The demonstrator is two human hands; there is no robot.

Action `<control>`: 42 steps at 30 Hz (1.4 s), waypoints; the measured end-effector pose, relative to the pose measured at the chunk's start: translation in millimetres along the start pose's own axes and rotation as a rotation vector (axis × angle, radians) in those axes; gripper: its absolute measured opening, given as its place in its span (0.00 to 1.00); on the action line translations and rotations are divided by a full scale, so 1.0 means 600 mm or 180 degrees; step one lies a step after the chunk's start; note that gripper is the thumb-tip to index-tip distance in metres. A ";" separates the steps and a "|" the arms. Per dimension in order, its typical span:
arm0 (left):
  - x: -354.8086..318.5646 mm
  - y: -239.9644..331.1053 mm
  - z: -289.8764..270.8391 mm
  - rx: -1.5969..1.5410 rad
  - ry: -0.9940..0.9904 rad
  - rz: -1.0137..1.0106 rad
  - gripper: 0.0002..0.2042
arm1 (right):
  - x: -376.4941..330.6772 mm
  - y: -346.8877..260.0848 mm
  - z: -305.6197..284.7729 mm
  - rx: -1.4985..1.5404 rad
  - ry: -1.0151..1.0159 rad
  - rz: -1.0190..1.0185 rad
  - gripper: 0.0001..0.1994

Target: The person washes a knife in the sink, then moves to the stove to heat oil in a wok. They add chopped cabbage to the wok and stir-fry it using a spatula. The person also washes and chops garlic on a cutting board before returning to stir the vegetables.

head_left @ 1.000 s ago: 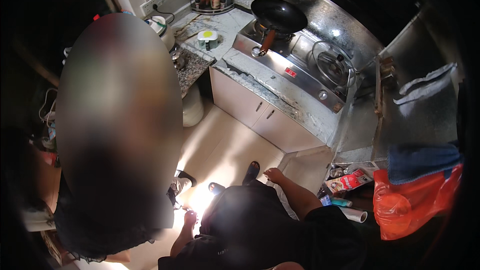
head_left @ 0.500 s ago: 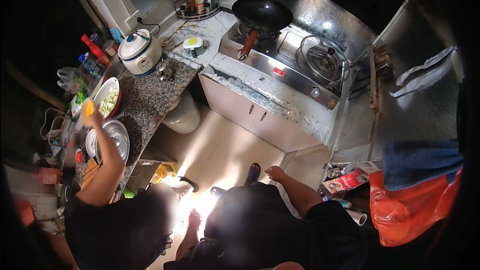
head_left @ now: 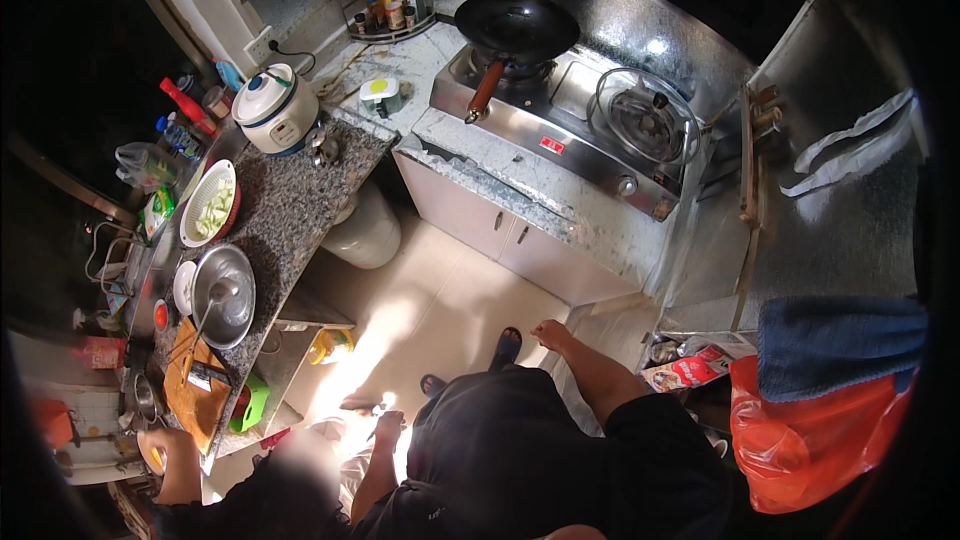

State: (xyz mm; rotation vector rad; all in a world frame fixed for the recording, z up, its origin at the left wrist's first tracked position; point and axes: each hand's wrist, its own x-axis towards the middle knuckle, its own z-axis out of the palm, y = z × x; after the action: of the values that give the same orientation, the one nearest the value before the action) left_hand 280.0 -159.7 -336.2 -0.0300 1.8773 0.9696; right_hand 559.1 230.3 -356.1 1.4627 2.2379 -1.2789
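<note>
My left hand (head_left: 388, 427) hangs low over the brightly lit floor, its fingers closed; what they hold, if anything, I cannot make out. My right hand (head_left: 549, 335) hangs in front of the cabinet doors, loosely curled, with nothing visible in it. Neither hand touches the counters. Farther off, a black wok (head_left: 517, 28) with a reddish-brown handle sits on the left burner of the gas stove (head_left: 550, 130). A glass lid (head_left: 648, 115) rests over the right burner.
At lower left a co-worker's hand (head_left: 178, 460) holds something yellow. The granite counter bears a cutting board (head_left: 192, 402) with a cleaver (head_left: 207, 374), a steel bowl (head_left: 238, 270), a colander (head_left: 190, 224) of pale green pieces and a rice cooker (head_left: 270, 128). A red bag (head_left: 790, 440) hangs at right.
The co-worker has moved from beside the colander down to the lower left with the yellow thing, uncovering the cutting board and cleaver. My right hand has lifted slightly; my left has barely moved.
</note>
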 end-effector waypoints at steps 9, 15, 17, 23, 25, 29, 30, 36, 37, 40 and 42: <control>-0.004 -0.056 -0.059 0.0214 -0.0083 -0.0231 0.08 | -0.057 0.034 0.079 -0.0254 -0.0242 -0.0155 0.16; 0.088 -0.148 -0.091 0.3307 -0.0029 0.1392 0.11 | -0.043 0.075 0.113 0.0173 -0.0331 -0.0294 0.10; 0.025 -0.054 -0.076 0.1367 0.0253 0.0344 0.12 | -0.085 -0.015 0.069 0.0830 -0.0284 0.0579 0.10; 0.070 -0.194 -0.118 0.1419 0.1068 0.0916 0.14 | -0.070 -0.075 0.104 0.0703 -0.0696 0.0772 0.09; 0.041 -0.194 -0.129 0.1044 0.1139 0.0460 0.13 | -0.067 -0.102 0.111 0.0683 -0.0733 0.0705 0.09; 0.005 -0.229 -0.161 0.0699 0.0919 -0.0111 0.13 | -0.027 -0.126 0.127 0.0276 -0.0722 0.0288 0.09; -0.004 -0.243 -0.170 0.0541 0.0695 -0.0378 0.13 | -0.015 -0.127 0.129 0.0197 -0.0689 0.0229 0.09; -0.037 -0.248 -0.194 0.0395 0.0340 -0.0267 0.11 | -0.022 -0.204 0.110 -0.0059 -0.0652 -0.0117 0.11; -0.059 -0.223 -0.189 -0.0100 0.0407 -0.0498 0.10 | -0.028 -0.230 0.102 -0.0045 -0.0507 -0.0149 0.12; -0.075 -0.123 -0.184 0.0018 0.0426 -0.0908 0.06 | -0.024 -0.210 0.105 -0.0054 -0.0123 0.0045 0.14; -0.030 -0.082 -0.177 0.0196 0.0355 -0.0787 0.07 | -0.026 -0.185 0.086 0.0067 -0.0164 0.0321 0.14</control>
State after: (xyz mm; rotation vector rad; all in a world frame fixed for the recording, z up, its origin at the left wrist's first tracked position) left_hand 229.8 -267.2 -331.2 -0.2779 1.9500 0.7533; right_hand 461.2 165.7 -316.9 1.5113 2.0962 -1.2976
